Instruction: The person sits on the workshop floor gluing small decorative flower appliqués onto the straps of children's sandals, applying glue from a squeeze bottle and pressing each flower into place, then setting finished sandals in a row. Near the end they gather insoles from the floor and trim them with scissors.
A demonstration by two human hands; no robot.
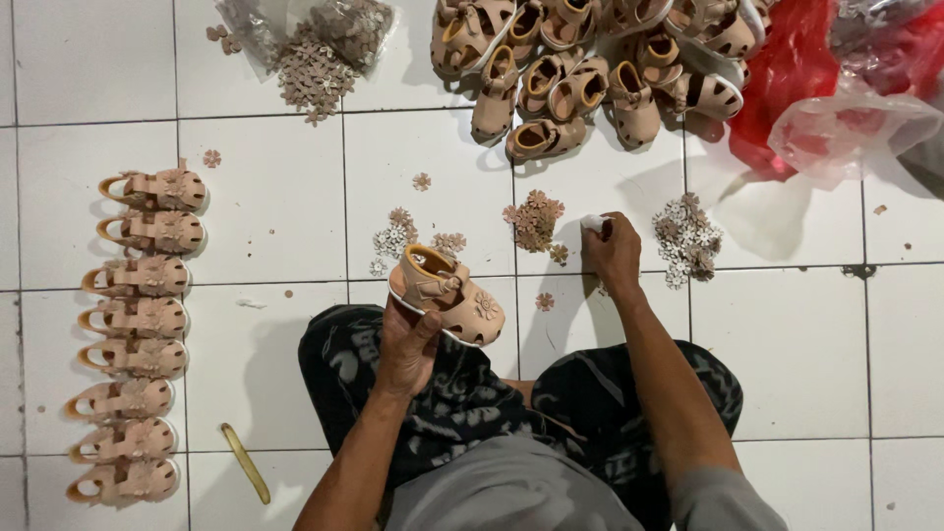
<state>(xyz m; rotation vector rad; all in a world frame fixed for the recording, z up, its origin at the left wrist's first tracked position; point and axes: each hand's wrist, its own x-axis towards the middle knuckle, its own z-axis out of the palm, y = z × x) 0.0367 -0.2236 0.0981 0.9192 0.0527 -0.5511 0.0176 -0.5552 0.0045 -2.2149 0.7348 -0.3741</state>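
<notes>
Here, sandal [447, 295] in left hand [408, 344].

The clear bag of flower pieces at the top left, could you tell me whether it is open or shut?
Open: flower pieces have spilled from the clear bag onto the tiled floor.

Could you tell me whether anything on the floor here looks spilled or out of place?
Yes: small flower pieces have spilled out of the clear bag at the top left, and single ones lie scattered over the tiles. A yellow strip lies alone beside the neat row of sandals.
</notes>
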